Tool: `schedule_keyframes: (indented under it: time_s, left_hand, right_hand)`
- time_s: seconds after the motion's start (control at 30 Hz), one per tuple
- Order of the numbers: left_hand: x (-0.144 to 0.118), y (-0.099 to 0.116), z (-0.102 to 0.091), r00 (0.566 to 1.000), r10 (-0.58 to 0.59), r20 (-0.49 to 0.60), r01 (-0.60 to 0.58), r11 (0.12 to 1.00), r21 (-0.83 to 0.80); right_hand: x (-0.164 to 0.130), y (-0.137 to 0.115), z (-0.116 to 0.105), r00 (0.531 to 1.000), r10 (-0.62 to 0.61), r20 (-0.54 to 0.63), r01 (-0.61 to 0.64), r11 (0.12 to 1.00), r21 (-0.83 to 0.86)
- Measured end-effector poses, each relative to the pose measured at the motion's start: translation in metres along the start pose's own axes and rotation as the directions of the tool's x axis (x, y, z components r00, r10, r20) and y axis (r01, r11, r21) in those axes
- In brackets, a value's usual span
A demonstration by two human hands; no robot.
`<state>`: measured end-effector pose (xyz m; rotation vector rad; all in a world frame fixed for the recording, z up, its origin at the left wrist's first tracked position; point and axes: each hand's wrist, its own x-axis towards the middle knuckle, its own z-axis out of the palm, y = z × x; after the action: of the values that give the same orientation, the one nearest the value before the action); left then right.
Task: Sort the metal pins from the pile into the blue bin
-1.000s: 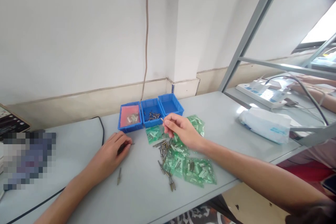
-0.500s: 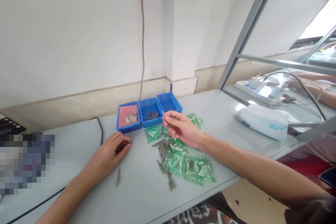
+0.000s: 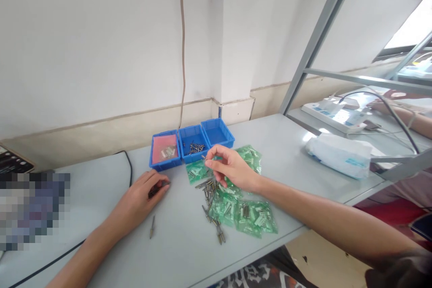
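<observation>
In the head view, the right hand [image 3: 232, 170] hovers just above the green packets [image 3: 236, 198], its thumb and forefinger pinched shut on a small metal pin [image 3: 204, 158] whose tip points toward the middle blue tray [image 3: 191, 144]. That tray holds a small heap of similar pins. It is flanked by a tray with a pink liner [image 3: 165, 149] on one side and another blue tray [image 3: 218, 132] on the other. The left hand [image 3: 140, 202] lies palm-down on the grey tabletop [image 3: 101, 189], fingers curled closed around a dark pin-like piece [image 3: 158, 188] at the fingertips. A single pin [image 3: 152, 227] lies on the tabletop just beside the left wrist. Loose pins [image 3: 211, 202] are scattered between the hands, partly over the packets. A black cable [image 3: 130, 166] runs along the tabletop behind the left hand. A white packet [image 3: 340, 156] rests far to the right.
</observation>
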<state>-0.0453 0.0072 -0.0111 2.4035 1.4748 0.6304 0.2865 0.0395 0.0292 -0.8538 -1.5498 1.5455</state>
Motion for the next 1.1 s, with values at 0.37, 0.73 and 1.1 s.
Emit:
schedule_keyframes:
  time_s: [0.37, 0.73, 1.1]
  left_hand:
    - [0.0, -0.002, 0.001, 1.0, 0.0, 0.022, -0.001, 0.999, 0.051]
    - [0.0, -0.004, 0.002, 1.0, 0.002, 0.026, -0.003, 0.998, 0.055]
    - [0.0, -0.003, 0.0, 1.0, -0.011, 0.026, 0.01, 0.999, 0.053]
  right_hand:
    - [-0.01, 0.002, 0.006, 0.999, -0.047, 0.004, 0.047, 0.976, -0.214]
    - [-0.001, 0.0, -0.001, 0.998, -0.066, -0.002, 0.066, 0.996, 0.054]
    - [0.002, 0.002, -0.002, 0.999, -0.044, -0.021, 0.047, 0.984, 0.171]
